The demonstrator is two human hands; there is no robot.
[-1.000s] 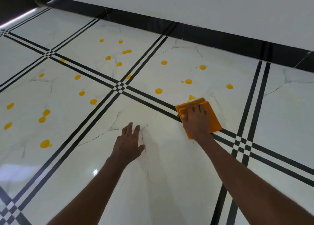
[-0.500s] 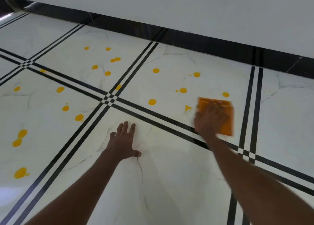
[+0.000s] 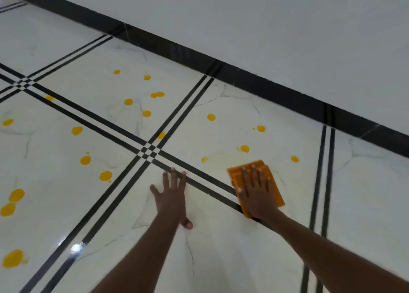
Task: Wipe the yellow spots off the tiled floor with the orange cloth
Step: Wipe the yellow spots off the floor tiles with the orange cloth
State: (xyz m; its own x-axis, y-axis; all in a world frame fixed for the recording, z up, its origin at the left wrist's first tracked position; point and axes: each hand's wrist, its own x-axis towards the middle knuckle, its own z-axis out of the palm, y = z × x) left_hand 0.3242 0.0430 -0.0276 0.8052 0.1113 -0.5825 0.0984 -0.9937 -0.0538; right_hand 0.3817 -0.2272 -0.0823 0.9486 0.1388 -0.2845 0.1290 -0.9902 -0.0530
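My right hand (image 3: 256, 193) presses flat on the folded orange cloth (image 3: 236, 175), which lies on the white tiled floor (image 3: 221, 259) across a black double stripe. A pale yellow smear (image 3: 221, 157) runs left of the cloth, ending in a small smudged spot (image 3: 204, 159). Round yellow spots sit beyond the cloth, such as one (image 3: 244, 148) just above it and one (image 3: 294, 159) to its right. Several more spots (image 3: 105, 176) dot the tiles to the left. My left hand (image 3: 171, 195) rests palm down on the floor with fingers spread, holding nothing.
A white wall (image 3: 287, 38) with a black skirting band (image 3: 243, 77) runs diagonally across the back. Black double stripes (image 3: 150, 152) cross the floor in a grid. A bright light reflection (image 3: 76, 247) glints near the lower left.
My right hand swept the cloth right, then back left and nearer, leaving a pale smear where a spot and a triangular mark were. My left hand stayed planted while the view shifted.
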